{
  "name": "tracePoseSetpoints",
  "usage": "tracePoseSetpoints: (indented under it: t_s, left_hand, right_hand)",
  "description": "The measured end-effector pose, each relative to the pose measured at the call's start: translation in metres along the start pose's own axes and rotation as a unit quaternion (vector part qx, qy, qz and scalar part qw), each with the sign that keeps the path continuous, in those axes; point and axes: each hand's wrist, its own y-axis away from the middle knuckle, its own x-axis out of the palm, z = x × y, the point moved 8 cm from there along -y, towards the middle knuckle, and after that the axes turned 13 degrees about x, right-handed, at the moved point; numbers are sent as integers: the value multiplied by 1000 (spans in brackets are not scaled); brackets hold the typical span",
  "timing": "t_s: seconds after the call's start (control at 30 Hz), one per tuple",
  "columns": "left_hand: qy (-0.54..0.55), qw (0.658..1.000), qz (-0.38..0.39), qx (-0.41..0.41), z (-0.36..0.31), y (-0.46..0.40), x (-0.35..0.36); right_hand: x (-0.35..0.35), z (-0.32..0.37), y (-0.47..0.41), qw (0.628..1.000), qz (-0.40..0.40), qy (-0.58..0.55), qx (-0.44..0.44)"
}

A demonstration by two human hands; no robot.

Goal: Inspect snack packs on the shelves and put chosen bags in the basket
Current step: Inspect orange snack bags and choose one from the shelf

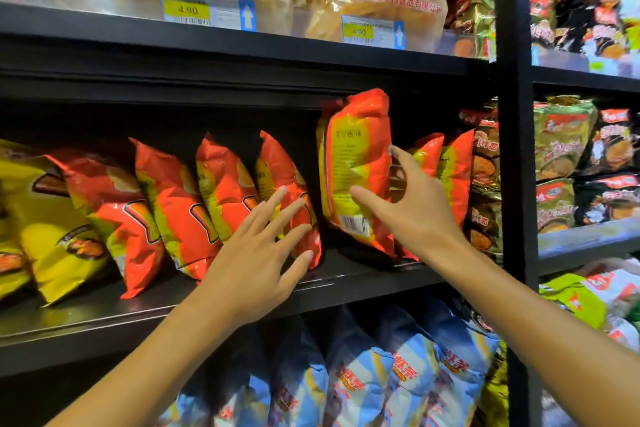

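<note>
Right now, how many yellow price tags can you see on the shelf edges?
2, both on the top shelf edge: one yellow price tag at left of centre, another yellow price tag further right. More may be hidden or blurred.

two bare forearms, no sleeves, left hand, right hand
</note>
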Motion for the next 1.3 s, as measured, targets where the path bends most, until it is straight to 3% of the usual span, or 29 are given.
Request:
tracePoseSetpoints:
  t_s: [0.17, 0.3, 0.5, 0.7, 0.83, 0.9, 1.0, 1.1, 1.2, 1.3]
  left_hand:
    - [38, 996, -60, 56, -13, -6, -26]
    - [212, 960, -174, 52, -77, -6, -55]
    - [541, 827, -151, -18, -217, -4, -20]
    - [665, 715, -174, -125, -287, -1, 30]
    - [739, 603, -212, -213, -299, 12, 54]
    - [737, 573, -229, -275, -302, 22, 60]
    - [703, 565, -241, -360, -301, 44, 69]
    - [686, 574, -233, -381, -295, 63, 76]
    - [700, 585, -190, -363, -293, 77, 82]
    - [721, 598, -129, -327, -297, 89, 89]
  right_hand:
    - [-82, 4, 59, 993, -59, -94, -42]
    - [-129, -23, 114, 989, -97, -107, -31]
    - [-142, -90, 183, 994, -104, -19, 31]
    - [-132, -145, 234, 991, -90, 20, 94]
    - [-118, -152, 266, 995, -76, 38, 51]
    - [-105, -154, 279, 997, -55, 52, 26]
    - [-89, -159, 296, 999, -15, 44, 7]
    - [-94, -165, 301, 999, -22, -11, 31]
    - [-107, -179, 289, 983, -73, -124, 117]
    - [-98, -190, 273, 943, -35, -227, 241]
